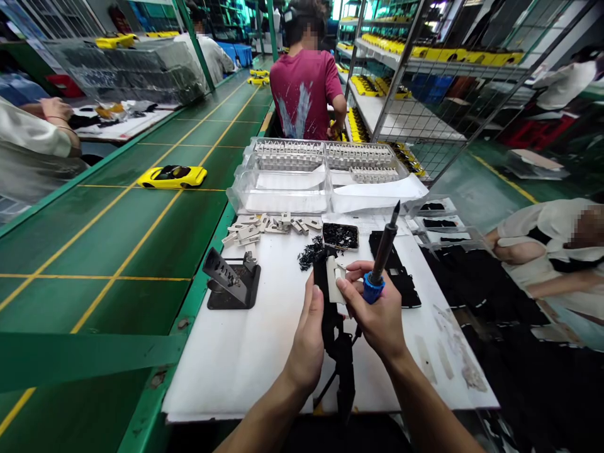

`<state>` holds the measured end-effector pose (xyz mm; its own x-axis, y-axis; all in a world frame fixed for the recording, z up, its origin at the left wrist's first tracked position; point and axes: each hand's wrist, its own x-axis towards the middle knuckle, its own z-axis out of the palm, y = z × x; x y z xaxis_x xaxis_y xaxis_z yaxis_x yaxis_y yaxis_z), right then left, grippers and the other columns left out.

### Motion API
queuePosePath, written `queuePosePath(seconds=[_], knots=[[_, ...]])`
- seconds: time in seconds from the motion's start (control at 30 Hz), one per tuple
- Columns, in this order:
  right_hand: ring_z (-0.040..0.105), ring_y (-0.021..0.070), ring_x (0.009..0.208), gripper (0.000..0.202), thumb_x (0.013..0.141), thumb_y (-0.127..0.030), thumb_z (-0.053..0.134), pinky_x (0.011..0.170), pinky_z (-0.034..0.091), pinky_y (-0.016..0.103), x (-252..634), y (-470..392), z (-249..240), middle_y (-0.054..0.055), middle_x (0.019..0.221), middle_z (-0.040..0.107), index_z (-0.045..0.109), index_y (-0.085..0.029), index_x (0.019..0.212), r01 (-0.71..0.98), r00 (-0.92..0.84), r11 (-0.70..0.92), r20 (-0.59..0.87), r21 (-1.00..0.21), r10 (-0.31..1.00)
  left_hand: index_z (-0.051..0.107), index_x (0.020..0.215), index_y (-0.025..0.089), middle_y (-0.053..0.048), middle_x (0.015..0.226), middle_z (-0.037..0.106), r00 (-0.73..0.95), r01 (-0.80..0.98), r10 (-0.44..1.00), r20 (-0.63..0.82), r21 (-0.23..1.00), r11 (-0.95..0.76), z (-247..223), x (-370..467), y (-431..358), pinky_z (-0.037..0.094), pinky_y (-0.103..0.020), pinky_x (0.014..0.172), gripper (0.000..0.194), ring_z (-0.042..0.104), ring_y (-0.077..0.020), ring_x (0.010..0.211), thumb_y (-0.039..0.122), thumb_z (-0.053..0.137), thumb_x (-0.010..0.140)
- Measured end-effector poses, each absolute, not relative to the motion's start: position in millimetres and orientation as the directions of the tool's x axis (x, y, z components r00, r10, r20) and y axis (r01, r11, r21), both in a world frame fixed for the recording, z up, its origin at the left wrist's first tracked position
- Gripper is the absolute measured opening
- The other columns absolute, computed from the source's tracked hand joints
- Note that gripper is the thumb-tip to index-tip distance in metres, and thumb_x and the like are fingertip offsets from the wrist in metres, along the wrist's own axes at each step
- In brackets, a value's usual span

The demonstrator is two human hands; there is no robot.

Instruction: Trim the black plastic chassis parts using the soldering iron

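Observation:
My left hand (306, 336) grips a long black plastic part (345, 371) from its left side, above the white work board. Against the upper end of that part, a cream plastic block (334, 288) is pinched by the fingertips of my right hand (384, 318). The same hand also keeps a soldering iron (385, 248) with a blue collar between its fingers, tip pointing up. Just beyond lie a small box of black pieces (340, 236) and a loose heap of black bits (310, 253). Several cream blocks (248, 231) are scattered farther left.
A metal soldering-iron stand (232, 283) is at left. Clear plastic trays (283, 200) stand at the back; flat black parts (401, 277) lie right. The green conveyor (113, 233) carries a yellow toy car (172, 177). Co-workers sit around, one in a maroon shirt (306, 94) ahead.

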<state>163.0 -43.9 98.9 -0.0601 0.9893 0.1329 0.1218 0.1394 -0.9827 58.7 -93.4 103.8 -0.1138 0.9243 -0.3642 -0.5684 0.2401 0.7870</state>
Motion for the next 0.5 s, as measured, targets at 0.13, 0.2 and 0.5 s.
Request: queuePosePath(seconds=[0.13, 0.2, 0.5], knots=[[0.052, 0.0102, 0.051, 0.022, 0.083, -0.031, 0.067, 0.051, 0.045, 0.024, 160.7, -44.9, 96.8, -0.004, 0.072, 0.059, 0.057, -0.022, 0.1, 0.217, -0.003, 0.213, 0.218, -0.953, 0.976, 0.051, 0.135, 0.027, -0.005, 0.127, 0.062, -0.185, -0.52, 0.923, -0.337, 0.831, 0.199, 105.3, 60.5, -92.1, 0.047, -0.03, 0.095, 0.051, 0.056, -0.0218, 0.115, 0.053, 0.05, 0.091], [0.053, 0.0112, 0.054, 0.018, 0.083, -0.03, 0.066, 0.054, 0.045, 0.025, 160.3, -45.5, 96.7, -0.003, 0.072, 0.06, 0.058, -0.021, 0.097, 0.299, -0.004, 0.244, 0.255, -0.922, 0.967, 0.053, 0.134, 0.026, -0.004, 0.128, 0.062, -0.209, -0.499, 0.927, -0.31, 0.849, 0.171, 104.3, 60.6, -91.3, 0.044, -0.029, 0.1, 0.051, 0.052, -0.0222, 0.122, 0.053, 0.052, 0.09], [0.057, 0.0135, 0.06, 0.017, 0.083, -0.032, 0.066, 0.058, 0.048, 0.028, 160.7, -47.0, 94.4, 0.0, 0.073, 0.061, 0.059, -0.019, 0.093, 0.258, -0.027, 0.222, 0.222, -0.94, 0.975, 0.051, 0.136, 0.026, -0.006, 0.128, 0.062, -0.153, -0.448, 0.957, -0.248, 0.88, 0.156, 105.8, 58.1, -92.8, 0.043, -0.033, 0.101, 0.055, 0.053, -0.0239, 0.12, 0.056, 0.05, 0.09]])
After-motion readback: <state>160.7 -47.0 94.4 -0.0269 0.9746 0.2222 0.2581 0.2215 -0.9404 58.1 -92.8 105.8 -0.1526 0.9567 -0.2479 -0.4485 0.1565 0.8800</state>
